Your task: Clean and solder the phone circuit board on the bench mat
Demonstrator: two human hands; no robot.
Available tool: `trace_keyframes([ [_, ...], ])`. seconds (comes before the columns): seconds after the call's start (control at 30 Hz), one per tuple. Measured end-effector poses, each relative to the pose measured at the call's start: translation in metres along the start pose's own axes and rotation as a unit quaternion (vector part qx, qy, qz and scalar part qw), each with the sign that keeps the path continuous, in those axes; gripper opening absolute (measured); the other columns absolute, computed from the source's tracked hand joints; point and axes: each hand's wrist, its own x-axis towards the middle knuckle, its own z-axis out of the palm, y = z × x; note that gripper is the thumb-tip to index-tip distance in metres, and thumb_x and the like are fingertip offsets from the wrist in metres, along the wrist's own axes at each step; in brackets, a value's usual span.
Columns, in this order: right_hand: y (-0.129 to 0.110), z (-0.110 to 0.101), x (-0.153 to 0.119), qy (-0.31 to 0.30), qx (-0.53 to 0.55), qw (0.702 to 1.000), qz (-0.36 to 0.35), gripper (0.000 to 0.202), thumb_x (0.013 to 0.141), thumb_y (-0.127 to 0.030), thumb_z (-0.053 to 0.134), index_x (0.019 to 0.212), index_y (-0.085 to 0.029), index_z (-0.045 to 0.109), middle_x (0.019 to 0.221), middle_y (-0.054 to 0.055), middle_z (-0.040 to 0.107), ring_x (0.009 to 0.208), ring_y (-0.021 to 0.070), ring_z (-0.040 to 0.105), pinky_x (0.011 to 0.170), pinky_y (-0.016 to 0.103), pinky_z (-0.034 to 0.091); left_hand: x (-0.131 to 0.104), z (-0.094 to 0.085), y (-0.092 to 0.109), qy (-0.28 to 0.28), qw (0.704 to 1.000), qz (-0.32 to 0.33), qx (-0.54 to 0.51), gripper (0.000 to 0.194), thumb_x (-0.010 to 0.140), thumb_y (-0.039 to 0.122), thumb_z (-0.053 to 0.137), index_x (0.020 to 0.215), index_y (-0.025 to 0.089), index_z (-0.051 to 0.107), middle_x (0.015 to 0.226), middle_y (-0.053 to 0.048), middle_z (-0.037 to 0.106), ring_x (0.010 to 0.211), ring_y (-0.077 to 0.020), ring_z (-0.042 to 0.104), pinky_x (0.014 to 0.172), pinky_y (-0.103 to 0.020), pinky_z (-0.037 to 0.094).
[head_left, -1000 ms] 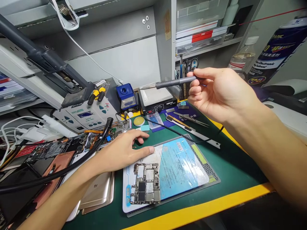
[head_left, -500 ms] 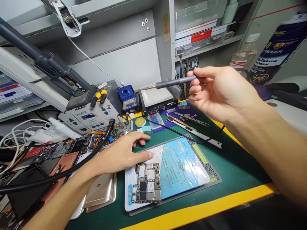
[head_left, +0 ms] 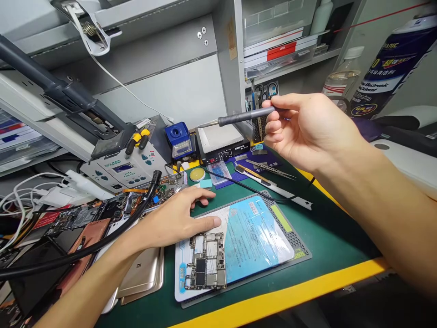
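Observation:
My right hand (head_left: 300,127) is raised at the right and pinches the dark handle of a soldering iron (head_left: 244,117). The iron's metal tip points left, above a black box with a pale top plate (head_left: 220,136). My left hand (head_left: 186,216) holds nothing; its fingers are apart, and the thumb lies over the upper left part of a blue and white pad (head_left: 256,237). Just below that thumb, a phone circuit board (head_left: 206,262) rests on the pad's left side.
A blue iron stand (head_left: 180,141) and grey station (head_left: 128,166) stand behind. Gold phones (head_left: 141,273) and loose boards crowd the left. A white brush (head_left: 283,191) and tweezers (head_left: 273,168) lie behind the pad. A black cable crosses the left forearm.
The whole view has shifted slightly, so most things appear a little further left. The left thumb has moved slightly right over the pad. The right hand keeps its hold on the iron.

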Motion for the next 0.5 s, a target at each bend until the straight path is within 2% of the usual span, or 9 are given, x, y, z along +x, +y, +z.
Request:
trace_keyframes([
  [0.33, -0.0021, -0.0001, -0.0013, -0.010, 0.000, 1.000, -0.004, 0.037, 0.114, -0.011, 0.050, 0.081, -0.014, 0.066, 0.063, -0.005, 0.052, 0.046, 0.0027, 0.048, 0.042, 0.014, 0.036, -0.0004, 0.0008, 0.0089, 0.019, 0.999, 0.032, 0.006, 0.063, 0.103, 0.064, 0.076, 0.150, 0.023, 0.065, 0.145, -0.013, 0.070, 0.125, -0.0293, 0.071, 0.108, -0.054, 0.062],
  [0.5, -0.0014, -0.0013, -0.0017, -0.009, 0.004, 1.000, -0.006, 0.036, 0.113, -0.013, 0.053, 0.080, -0.017, 0.066, 0.065, -0.004, 0.052, 0.046, 0.0038, 0.048, 0.042, 0.014, 0.037, 0.0043, 0.0022, 0.0102, 0.019, 0.999, 0.047, 0.009, 0.060, 0.104, 0.061, 0.076, 0.149, 0.023, 0.066, 0.145, -0.013, 0.070, 0.128, -0.0300, 0.070, 0.111, -0.056, 0.061],
])
